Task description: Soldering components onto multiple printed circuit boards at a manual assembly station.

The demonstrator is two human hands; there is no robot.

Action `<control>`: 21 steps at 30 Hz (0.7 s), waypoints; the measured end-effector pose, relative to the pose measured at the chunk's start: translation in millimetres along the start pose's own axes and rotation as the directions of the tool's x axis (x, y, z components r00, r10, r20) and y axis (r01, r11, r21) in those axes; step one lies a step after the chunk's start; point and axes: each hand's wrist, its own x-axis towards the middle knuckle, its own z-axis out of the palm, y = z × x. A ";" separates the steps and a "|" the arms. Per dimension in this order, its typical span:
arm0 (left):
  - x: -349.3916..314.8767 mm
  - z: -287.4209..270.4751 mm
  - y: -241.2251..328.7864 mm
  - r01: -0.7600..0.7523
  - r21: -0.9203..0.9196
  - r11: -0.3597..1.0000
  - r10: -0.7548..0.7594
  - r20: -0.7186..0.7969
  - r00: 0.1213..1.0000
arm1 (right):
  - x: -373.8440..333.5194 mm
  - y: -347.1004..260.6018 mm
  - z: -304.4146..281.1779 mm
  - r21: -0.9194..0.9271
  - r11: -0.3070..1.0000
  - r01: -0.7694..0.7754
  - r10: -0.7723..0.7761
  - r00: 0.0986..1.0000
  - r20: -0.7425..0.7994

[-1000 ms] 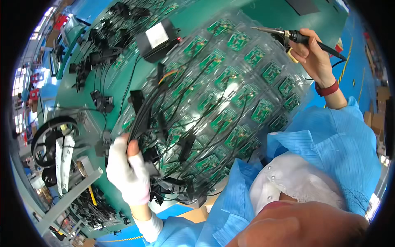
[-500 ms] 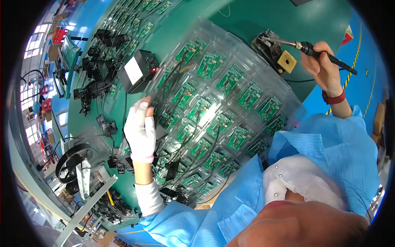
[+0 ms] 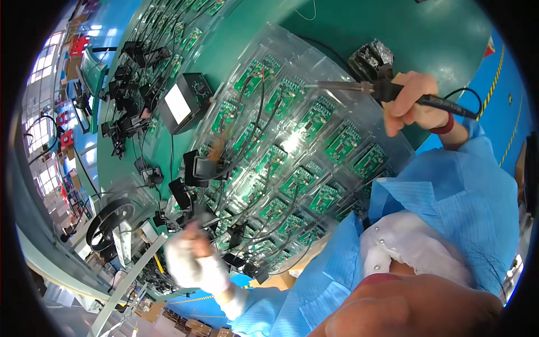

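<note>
Right hand [image 3: 414,102] clasps the iron [image 3: 385,90], tip over the tray [image 3: 396,143]; left hand [image 3: 195,255] (blurred, grip unclear) is near plugs [image 3: 181,194].

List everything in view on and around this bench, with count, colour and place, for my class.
Table: one, green, beneath everything
Clear tray: at least one, transparent, centre
Circuit boards: many, green, in trays
Adapters: many, black, left side and on the tray
Control box: one, black, left of the tray
Foil-topped holder: one, dark and silver, upper right
Reel: one, black, lower left
Soldering iron: one, black and metallic, right hand
Floor: blue, far right
Wristband: one, red, right wrist
Left hand: white-gloved, blurred, lower left
Right hand: bare, gripping the iron
</note>
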 end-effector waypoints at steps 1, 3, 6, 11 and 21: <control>-4.0 13.4 3.9 -0.110 -0.043 0.993 0.113 0.064 0.992 | 6.5 -0.3 0.4 -0.041 0.999 0.020 -0.019 1.000 0.021; -11.5 34.2 9.7 -0.160 -0.044 0.986 0.164 0.099 0.982 | 20.9 5.2 2.0 -0.192 0.978 0.078 -0.076 0.997 0.018; -21.7 56.7 -6.5 -0.368 0.070 0.927 0.348 0.200 0.916 | 34.0 22.1 0.4 -0.345 0.923 0.170 -0.157 0.985 0.066; -20.5 98.9 -8.4 -0.350 0.276 0.895 0.247 0.347 0.905 | 36.5 31.6 -5.1 -0.391 0.883 0.261 -0.201 0.961 0.188; -3.9 156.1 -37.4 -0.357 0.512 0.782 0.028 0.542 0.840 | 20.0 27.4 -19.2 -0.408 0.894 0.187 -0.155 0.982 0.110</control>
